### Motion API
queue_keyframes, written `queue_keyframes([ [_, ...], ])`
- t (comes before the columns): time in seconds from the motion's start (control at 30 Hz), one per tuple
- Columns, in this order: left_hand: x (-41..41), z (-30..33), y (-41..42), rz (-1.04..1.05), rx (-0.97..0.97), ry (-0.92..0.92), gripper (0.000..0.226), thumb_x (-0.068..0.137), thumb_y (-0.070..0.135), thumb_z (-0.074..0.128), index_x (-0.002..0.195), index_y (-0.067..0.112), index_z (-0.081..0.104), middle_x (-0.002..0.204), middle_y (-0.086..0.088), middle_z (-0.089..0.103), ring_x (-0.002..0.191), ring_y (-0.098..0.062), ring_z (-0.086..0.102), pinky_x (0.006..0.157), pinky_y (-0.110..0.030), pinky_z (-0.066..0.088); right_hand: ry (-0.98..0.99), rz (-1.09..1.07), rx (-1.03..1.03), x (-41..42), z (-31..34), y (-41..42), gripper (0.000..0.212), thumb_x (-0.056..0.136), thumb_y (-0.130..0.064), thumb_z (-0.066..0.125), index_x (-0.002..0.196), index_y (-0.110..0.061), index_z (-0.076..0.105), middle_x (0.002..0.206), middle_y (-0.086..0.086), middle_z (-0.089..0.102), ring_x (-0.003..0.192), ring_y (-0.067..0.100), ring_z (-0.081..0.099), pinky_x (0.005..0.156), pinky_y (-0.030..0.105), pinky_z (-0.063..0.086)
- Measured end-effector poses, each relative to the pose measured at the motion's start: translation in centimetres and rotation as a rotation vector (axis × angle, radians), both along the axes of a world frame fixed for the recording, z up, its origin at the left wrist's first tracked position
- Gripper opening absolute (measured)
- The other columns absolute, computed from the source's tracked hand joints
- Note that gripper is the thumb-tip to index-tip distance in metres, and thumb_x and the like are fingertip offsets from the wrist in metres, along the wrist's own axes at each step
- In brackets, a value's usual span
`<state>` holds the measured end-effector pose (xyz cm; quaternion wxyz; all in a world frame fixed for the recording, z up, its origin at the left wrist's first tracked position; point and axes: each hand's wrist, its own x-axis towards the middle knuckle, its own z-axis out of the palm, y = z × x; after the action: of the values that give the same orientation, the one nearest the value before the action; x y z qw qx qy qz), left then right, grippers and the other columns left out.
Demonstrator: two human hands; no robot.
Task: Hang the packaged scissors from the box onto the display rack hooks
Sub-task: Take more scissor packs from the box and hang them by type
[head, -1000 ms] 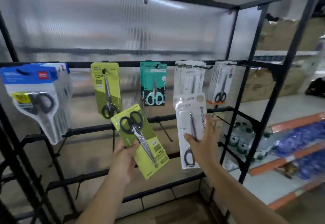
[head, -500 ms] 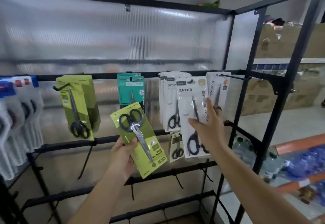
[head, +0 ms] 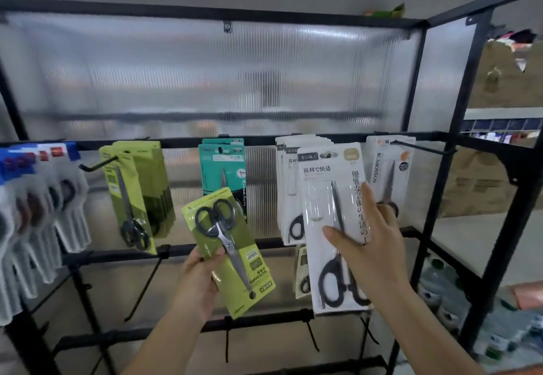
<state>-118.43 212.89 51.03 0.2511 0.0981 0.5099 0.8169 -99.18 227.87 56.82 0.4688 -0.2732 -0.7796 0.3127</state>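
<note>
Holding green pack [head: 232, 254], white pack [head: 332, 227]

The blue-topped packs [head: 35, 198] on the far left are smeared with blur and run off the left edge, so no reading those labels. The right hand [head: 370, 245] covers the middle of the white scissors pack [head: 332, 198], and that pack hides most of the white ones hanging behind it [head: 289, 186] plus a small card [head: 302, 274] lower down. The stuff on the shelves at bottom right [head: 449, 301] is too blurry to make out.
</note>
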Motion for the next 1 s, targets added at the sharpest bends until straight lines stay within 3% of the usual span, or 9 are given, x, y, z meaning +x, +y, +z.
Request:
queue_keyframes([
  [0.07,0.1,0.1,0.1,0.005,0.004,0.001,0.025,0.09,-0.003,0.052,0.09,0.017,0.067,0.077,0.003,0.074,0.083,-0.022,0.062,0.072,-0.038,0.046,0.012,0.032,-0.017,0.2,0.4,-0.2,0.091,0.076,-0.036,0.073,0.146,-0.04,0.015,0.11,-0.037,0.028,0.091,-0.033,0.029,0.087,-0.009,0.017],
  [0.13,0.1,0.1,0.3,0.005,0.007,0.002,0.025,0.09,-0.003,0.051,0.09,0.016,0.067,0.076,0.003,0.074,0.083,-0.022,0.062,0.072,-0.039,0.046,0.007,0.069,-0.057,0.3,0.8,-0.2,0.092,0.074,-0.037,0.074,0.145,-0.042,0.016,0.121,-0.029,0.03,0.112,-0.014,0.027,0.1,0.015,0.018],
  [0.3,0.2,0.2,0.4,-0.011,0.014,0.011,0.024,0.09,-0.002,0.052,0.093,0.017,0.067,0.08,0.001,0.075,0.085,-0.023,0.064,0.071,-0.039,0.046,-0.042,0.07,-0.03,0.2,2.1,0.2,0.082,0.076,-0.033,0.073,0.145,-0.029,0.028,0.106,-0.02,0.049,0.092,-0.004,0.046,0.081,0.012,0.038],
  [0.37,0.1,0.2,0.4,-0.025,0.014,0.011,0.024,0.091,-0.002,0.052,0.096,0.016,0.067,0.086,-0.001,0.075,0.088,-0.024,0.064,0.071,-0.039,0.046,-0.085,0.061,-0.011,0.0,2.5,0.7,0.084,0.077,-0.035,0.072,0.146,-0.026,0.025,0.117,-0.01,0.054,0.102,0.004,0.048,0.088,0.021,0.039],
  [0.47,0.2,0.5,0.2,-0.028,0.015,0.01,0.023,0.09,-0.001,0.053,0.099,0.015,0.067,0.092,-0.004,0.075,0.09,-0.026,0.066,0.071,-0.04,0.047,-0.184,0.046,-0.024,-1.4,3.0,1.4,0.088,0.08,-0.038,0.069,0.148,-0.029,0.015,0.139,0.002,0.044,0.121,0.016,0.043,0.096,0.031,0.036],
  [0.57,0.5,1.0,0.0,-0.029,0.025,0.021,0.023,0.091,0.001,0.053,0.1,0.017,0.068,0.095,-0.003,0.075,0.09,-0.025,0.066,0.07,-0.04,0.048,-0.305,0.006,-0.062,-3.0,2.9,1.9,0.086,0.085,-0.036,0.064,0.149,-0.032,0.006,0.144,0.006,0.031,0.115,0.015,0.041,0.096,0.03,0.034],
  [0.73,0.9,1.5,-1.1,-0.041,0.085,0.043,0.027,0.09,-0.001,0.052,0.106,0.016,0.066,0.098,-0.004,0.074,0.087,-0.024,0.068,0.072,-0.04,0.049,-0.132,0.01,0.052,-3.7,-0.7,0.2,0.05,0.087,-0.027,0.062,0.134,-0.025,0.045,0.131,-0.007,0.035,0.124,0.009,0.035,0.103,0.022,0.028],
  [0.83,1.3,1.6,-1.7,-0.015,0.14,0.042,0.026,0.089,-0.002,0.052,0.103,0.015,0.066,0.09,-0.001,0.075,0.082,-0.02,0.067,0.07,-0.039,0.049,-0.221,0.336,-0.143,-4.0,-3.0,-2.2,0.036,0.085,-0.034,0.064,0.119,-0.034,0.053,0.109,-0.019,0.051,0.097,-0.008,0.05,0.084,0.016,0.042],
  [1.0,2.5,1.6,-2.4,-0.013,0.299,0.029,0.023,0.077,0.003,0.057,0.098,0.013,0.061,0.084,0.001,0.072,0.079,-0.015,0.066,0.074,-0.033,0.051,-0.151,0.716,-0.805,-4.7,-5.7,-4.4,0.023,0.083,-0.015,0.068,0.105,-0.018,0.063,0.098,0.004,0.073,0.085,0.018,0.07,0.072,0.029,0.057],
])
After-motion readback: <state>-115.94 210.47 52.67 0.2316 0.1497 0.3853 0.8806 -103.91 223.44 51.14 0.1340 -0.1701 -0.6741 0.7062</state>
